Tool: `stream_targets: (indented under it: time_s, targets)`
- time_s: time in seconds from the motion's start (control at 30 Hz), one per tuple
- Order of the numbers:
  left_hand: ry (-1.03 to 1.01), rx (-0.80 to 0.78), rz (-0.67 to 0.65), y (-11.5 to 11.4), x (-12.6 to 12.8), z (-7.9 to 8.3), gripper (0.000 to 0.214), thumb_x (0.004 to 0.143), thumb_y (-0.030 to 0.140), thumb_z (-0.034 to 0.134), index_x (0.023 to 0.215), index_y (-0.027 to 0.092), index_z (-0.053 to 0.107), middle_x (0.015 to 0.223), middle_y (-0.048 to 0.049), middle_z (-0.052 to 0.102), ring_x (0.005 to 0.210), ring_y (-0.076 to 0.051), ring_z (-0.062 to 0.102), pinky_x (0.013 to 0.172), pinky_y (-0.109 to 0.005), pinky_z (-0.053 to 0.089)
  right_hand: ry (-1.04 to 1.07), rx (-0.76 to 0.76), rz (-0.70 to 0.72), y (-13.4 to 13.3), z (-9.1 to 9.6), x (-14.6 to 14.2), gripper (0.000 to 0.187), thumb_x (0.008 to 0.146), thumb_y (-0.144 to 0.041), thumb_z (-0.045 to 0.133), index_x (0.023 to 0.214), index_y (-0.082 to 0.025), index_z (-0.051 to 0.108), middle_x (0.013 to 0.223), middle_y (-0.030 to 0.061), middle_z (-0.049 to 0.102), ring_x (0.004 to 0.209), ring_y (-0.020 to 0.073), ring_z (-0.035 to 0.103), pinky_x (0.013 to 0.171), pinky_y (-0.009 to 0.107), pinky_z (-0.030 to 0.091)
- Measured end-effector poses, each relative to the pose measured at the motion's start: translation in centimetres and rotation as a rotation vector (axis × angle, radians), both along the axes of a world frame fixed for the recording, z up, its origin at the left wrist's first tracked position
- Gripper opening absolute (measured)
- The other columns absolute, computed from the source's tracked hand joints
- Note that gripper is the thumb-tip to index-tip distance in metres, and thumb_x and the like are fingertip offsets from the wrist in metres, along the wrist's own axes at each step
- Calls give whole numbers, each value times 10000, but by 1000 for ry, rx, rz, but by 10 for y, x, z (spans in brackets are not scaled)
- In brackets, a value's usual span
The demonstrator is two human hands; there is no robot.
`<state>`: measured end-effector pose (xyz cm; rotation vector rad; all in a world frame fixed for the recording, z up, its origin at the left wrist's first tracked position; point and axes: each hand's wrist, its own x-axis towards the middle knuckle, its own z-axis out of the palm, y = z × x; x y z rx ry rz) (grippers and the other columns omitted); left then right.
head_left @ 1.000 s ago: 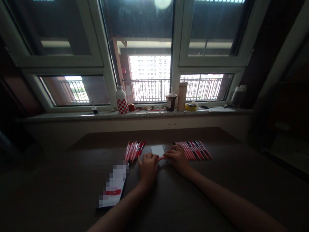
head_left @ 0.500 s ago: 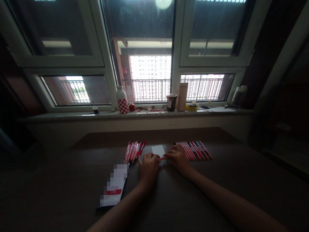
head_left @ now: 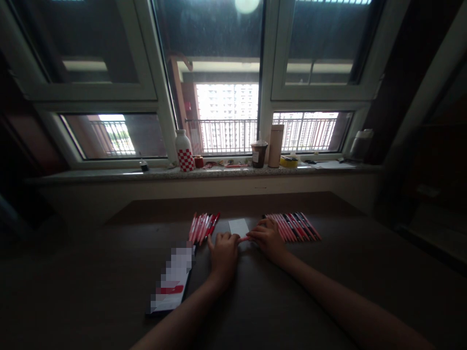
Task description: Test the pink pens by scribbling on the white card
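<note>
Between my two hands lies a pink pen, held nearly level just above the table. My left hand has its fingers closed on the pen's left end. Pinching the right end are the fingers of my right hand. Only a short middle stretch of the pen shows; its ends are hidden by my fingers. Just beyond it a small white card lies flat. A row of pink, red and black pens is beside my right hand, and a smaller group of pens is left of my left hand.
A flat case with a white and red face lies left of my left forearm on the dark table. On the windowsill stand a checkered bottle, a lidded drink cup and a tall pinkish flask.
My left hand has shifted very slightly to the left. Both hands keep hold of the pen, and the pen groups and card stay put.
</note>
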<state>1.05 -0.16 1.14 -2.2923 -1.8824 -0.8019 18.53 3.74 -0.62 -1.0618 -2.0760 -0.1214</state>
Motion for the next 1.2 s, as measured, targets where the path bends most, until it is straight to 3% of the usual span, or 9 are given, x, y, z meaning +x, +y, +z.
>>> stream_targets:
  time_s: [0.23,0.47,0.7,0.9,1.2]
  targets:
    - [-28,36,-29,3,-2,-3,230,868,356,485,1047,298,617,1045,-27,620,1040,-227,485,1043,-512,202,-4,11,-9,0,0,0,130,842,-305,631,932,-300,724,861,6,717,982,222,508,990,458,233]
    - [-20,58,-24,3,-1,-4,237,905,314,405,943,283,637,950,-17,639,982,-211,507,1037,-529,205,2,7,-10,0,1,-1,131,843,-315,626,927,-301,725,862,-3,718,979,218,496,982,440,241]
    - [-23,24,-36,3,-1,-4,261,915,294,376,975,293,630,936,-13,664,986,-213,518,1048,-548,186,32,12,12,2,-2,0,132,842,-303,628,933,-303,724,855,10,713,975,230,499,988,466,226]
    - [-40,24,-34,5,-1,-6,262,883,357,456,1101,313,595,1061,-27,636,1060,-222,504,1062,-553,183,26,12,14,0,0,-1,128,842,-304,625,921,-288,725,857,2,715,974,227,498,990,454,232]
    - [-27,11,-2,2,-1,-2,292,913,349,374,968,279,652,1017,-38,601,981,-203,502,1048,-524,207,-1,8,-13,-1,2,-2,141,848,-348,616,926,-302,724,868,4,717,988,220,504,973,443,256]
